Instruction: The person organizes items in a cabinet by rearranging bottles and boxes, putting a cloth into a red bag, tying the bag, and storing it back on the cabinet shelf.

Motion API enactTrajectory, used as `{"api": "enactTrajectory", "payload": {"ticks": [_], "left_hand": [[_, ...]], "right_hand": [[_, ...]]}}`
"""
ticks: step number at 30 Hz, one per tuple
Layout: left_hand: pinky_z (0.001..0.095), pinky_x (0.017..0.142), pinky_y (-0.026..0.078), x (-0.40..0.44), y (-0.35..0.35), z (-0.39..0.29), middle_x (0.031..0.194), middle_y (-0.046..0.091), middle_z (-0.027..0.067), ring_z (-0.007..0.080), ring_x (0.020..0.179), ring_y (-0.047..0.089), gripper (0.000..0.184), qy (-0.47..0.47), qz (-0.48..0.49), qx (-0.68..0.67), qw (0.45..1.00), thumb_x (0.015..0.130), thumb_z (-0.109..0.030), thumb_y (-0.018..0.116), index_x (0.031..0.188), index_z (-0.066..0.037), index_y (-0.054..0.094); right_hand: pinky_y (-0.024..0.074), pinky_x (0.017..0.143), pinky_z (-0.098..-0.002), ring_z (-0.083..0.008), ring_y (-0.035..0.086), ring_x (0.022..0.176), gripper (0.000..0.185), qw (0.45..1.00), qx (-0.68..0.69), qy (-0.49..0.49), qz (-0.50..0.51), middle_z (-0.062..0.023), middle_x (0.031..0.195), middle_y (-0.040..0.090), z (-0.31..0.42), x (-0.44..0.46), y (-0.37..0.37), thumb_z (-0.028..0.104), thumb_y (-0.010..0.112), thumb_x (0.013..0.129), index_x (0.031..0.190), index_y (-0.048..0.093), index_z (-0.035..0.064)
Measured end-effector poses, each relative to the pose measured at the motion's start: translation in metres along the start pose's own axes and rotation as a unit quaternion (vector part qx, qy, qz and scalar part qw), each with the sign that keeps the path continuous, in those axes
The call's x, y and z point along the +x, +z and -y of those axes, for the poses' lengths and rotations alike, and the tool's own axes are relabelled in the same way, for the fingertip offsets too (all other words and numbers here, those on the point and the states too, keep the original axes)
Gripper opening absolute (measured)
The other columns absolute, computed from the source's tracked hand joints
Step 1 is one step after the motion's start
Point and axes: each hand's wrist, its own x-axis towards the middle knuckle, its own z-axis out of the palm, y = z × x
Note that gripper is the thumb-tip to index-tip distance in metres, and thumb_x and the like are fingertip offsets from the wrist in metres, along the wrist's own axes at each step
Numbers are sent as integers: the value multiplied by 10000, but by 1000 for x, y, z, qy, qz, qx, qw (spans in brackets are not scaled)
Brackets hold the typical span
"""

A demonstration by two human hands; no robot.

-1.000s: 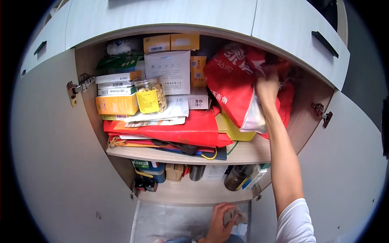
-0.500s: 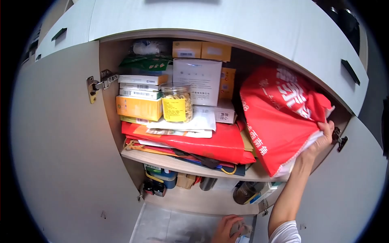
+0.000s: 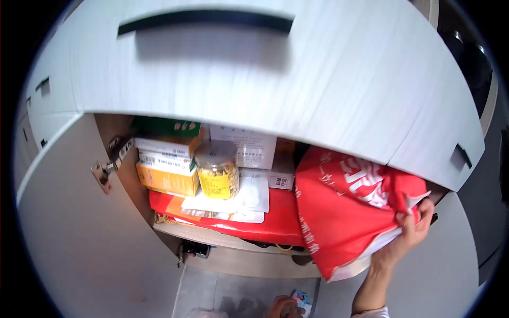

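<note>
My right hand [image 3: 407, 236] is closed on the right edge of a red bag [image 3: 339, 206] with white Chinese lettering and a pale lining. The bag leans at the right of the cabinet shelf, its lower corner hanging over the shelf's front edge. Low in the view, my left hand [image 3: 283, 307] is partly cut off by the frame. Its fingers look curled, and what they hold is unclear. A small blue-and-white packet [image 3: 301, 300] shows right beside it.
A clear jar with a yellow label [image 3: 217, 172] stands on papers over a flat red bag [image 3: 265, 217]. Stacked medicine boxes [image 3: 167, 177] are to its left, a white box [image 3: 249, 146] behind. An open door [image 3: 90, 222] flanks the left; a drawer front [image 3: 254, 79] overhangs.
The view has shifted so the drawer front covers more of the shelf. The red bag's lower corner now reaches further out past the shelf edge, my right hand still gripping it.
</note>
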Motion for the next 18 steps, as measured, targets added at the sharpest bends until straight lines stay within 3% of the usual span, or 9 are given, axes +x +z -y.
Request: {"api": "enactTrajectory", "payload": {"ticks": [1,3,6,8,10,12,14,17,18], "left_hand": [[415,885,453,-17,9,22,1120,518,177,350,1023,540,342,-9,4,0,1000,864,-1,575,1193,-36,490],[391,828,485,-54,30,64,1103,546,143,305,962,574,294,-328,-24,-243,912,909,-68,583,1189,-76,493],[467,870,494,-17,-3,-17,1149,546,138,292,1001,575,459,-366,-46,-230,900,882,-203,688,1259,-137,434],[381,892,483,22,-14,-58,1037,642,143,280,987,624,200,-167,-128,71,975,873,-133,682,1029,-15,642],[365,863,479,59,-26,-97,1039,651,156,306,961,628,272,-229,-129,28,964,866,-103,654,1123,-16,624],[379,883,473,122,-36,-142,1115,636,174,292,1053,616,303,-76,-199,94,973,868,-98,653,1159,-26,609],[385,905,469,196,-45,-207,1151,622,186,312,1110,598,311,21,-215,179,960,884,-110,638,1183,-29,603],[406,875,489,271,-51,-250,1092,637,201,375,1039,608,301,4,-121,216,969,899,-176,609,1165,-34,614],[434,841,494,290,-52,-252,1054,641,214,405,986,607,295,-44,7,333,942,901,-212,594,1136,-37,625]], "right_hand": [[293,548,-160,-38,389,613,215,1000,-1,2,-14,16,725,438,5,-2,2,-77,419,693,835,375,78],[297,553,-161,-49,398,616,243,999,15,13,-34,13,716,426,7,4,5,-93,422,680,836,361,84],[372,610,-200,-81,438,651,261,987,84,117,-64,-3,741,449,10,23,12,-93,438,664,863,399,71],[447,681,-223,-112,530,728,321,977,74,181,-91,-32,835,536,15,28,5,-81,453,666,965,468,37],[492,773,-252,-150,605,841,459,979,22,193,-60,-84,1002,605,8,19,-19,-66,469,678,1132,502,-7],[493,904,-298,-180,623,1001,565,969,-15,246,-20,-120,1144,615,14,13,-27,-63,568,718,1280,510,-44],[461,960,-303,-195,605,1061,534,953,-80,283,68,-121,1184,614,2,6,-50,-62,625,731,1259,546,-59],[443,976,-304,-200,587,1096,520,920,-133,356,93,-127,1222,607,11,7,-55,-61,640,737,1251,563,-65],[443,976,-304,-200,587,1096,520,920,-132,358,88,-127,1222,607,13,12,-50,-61,640,737,1251,563,-65]]}}
